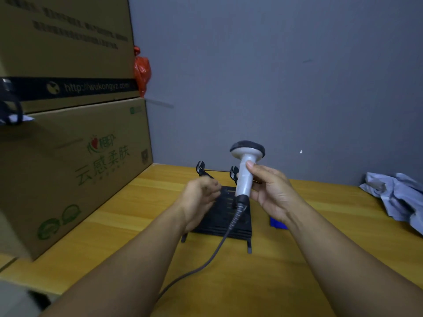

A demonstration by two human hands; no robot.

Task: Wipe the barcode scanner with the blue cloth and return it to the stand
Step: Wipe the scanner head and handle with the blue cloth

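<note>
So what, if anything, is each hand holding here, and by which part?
The right hand holds the barcode scanner upright by its white handle. The left hand is loosely curled and appears empty.

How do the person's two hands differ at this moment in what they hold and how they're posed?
The right hand wraps the barcode scanner by its pale handle, holding it upright above the stand; the left hand holds nothing visible. The right hand's thumb lies along the handle, while the left hand is loosely curled, hovering over the stand's left side. The right hand sits slightly higher. Both are bare and neither holds the blue cloth, which lies on the table.
</note>
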